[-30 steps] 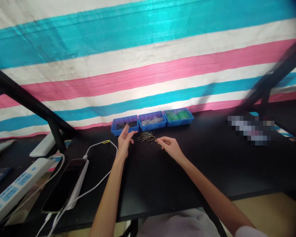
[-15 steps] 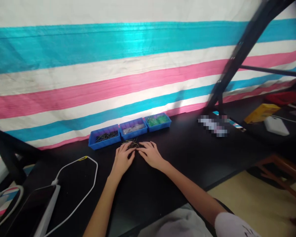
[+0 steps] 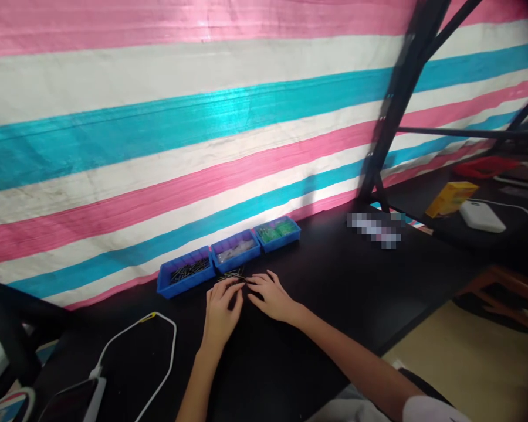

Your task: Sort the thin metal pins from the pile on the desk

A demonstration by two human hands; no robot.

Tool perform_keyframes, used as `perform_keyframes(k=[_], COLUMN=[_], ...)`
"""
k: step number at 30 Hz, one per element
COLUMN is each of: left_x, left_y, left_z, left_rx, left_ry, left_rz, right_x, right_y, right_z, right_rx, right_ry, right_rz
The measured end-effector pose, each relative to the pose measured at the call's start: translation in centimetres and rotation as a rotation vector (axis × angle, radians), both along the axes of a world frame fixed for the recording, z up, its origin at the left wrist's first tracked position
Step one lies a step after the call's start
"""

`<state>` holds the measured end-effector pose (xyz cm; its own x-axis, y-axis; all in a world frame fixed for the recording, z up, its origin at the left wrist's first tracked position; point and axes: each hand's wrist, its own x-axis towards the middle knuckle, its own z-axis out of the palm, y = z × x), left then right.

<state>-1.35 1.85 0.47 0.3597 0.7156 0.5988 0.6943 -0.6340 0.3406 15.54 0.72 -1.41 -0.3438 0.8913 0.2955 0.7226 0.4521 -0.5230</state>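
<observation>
A small pile of thin dark sticks [image 3: 232,275] lies on the black table, in front of the blue trays. My left hand [image 3: 222,308] is at its near left side, fingers bent over the sticks and thumb apart. From the right, my right hand [image 3: 270,296] reaches to the same pile, its fingers spread and fingertips at the sticks. Behind are three blue trays: one with dark sticks [image 3: 189,271], one with clear pieces [image 3: 236,251], one with green pieces [image 3: 276,232]. Whether either hand pinches a stick is too small to tell.
A white cable [image 3: 173,351] runs to a phone-like device [image 3: 73,401] at the lower left. A blurred-out item [image 3: 376,230] lies to the right, with a yellow box [image 3: 451,198] and white device [image 3: 481,215] beyond. Black frame posts stand at both sides.
The view has tilted up, so the trays and hands appear lower. My right hand's thumb has moved away from the left hand's fingers.
</observation>
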Motion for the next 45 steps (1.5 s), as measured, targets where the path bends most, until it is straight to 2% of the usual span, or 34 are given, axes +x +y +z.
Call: perform_keyframes(k=[8, 13, 23, 29, 38, 45], left_x=[1.5, 2.4, 1.7, 0.6, 1.6, 2.3], left_y=[-1.7, -2.6, -1.6, -0.6, -1.1, -1.6], left_z=[0.3, 0.6, 0.4, -0.5, -1.0, -1.0], left_rx=[0.034, -0.022, -0.068, -0.132, -0.176, -0.214], left_ry=[-0.064, -0.06, -0.159, -0.196, -0.161, -0.214], left_rz=[-0.073, -0.122, 0.099, 0.209, 0.178, 0.16], right_x=[0.2, 0.3, 0.4, 0.3, 0.9, 0.9], right_y=[-0.3, -0.1, 0.7, 0.4, 0.7, 0.6], right_z=[0.7, 0.6, -0.3, 0.1, -0.1, 0.4], right_rx=[-0.006, -0.004, 0.072, 0.091, 0.091, 0.044], right_ry=[0.057, 0.068, 0.102, 0.107, 0.066, 0.194], right_rz=[0.006, 0.01, -0.022, -0.135, -0.157, -0.114])
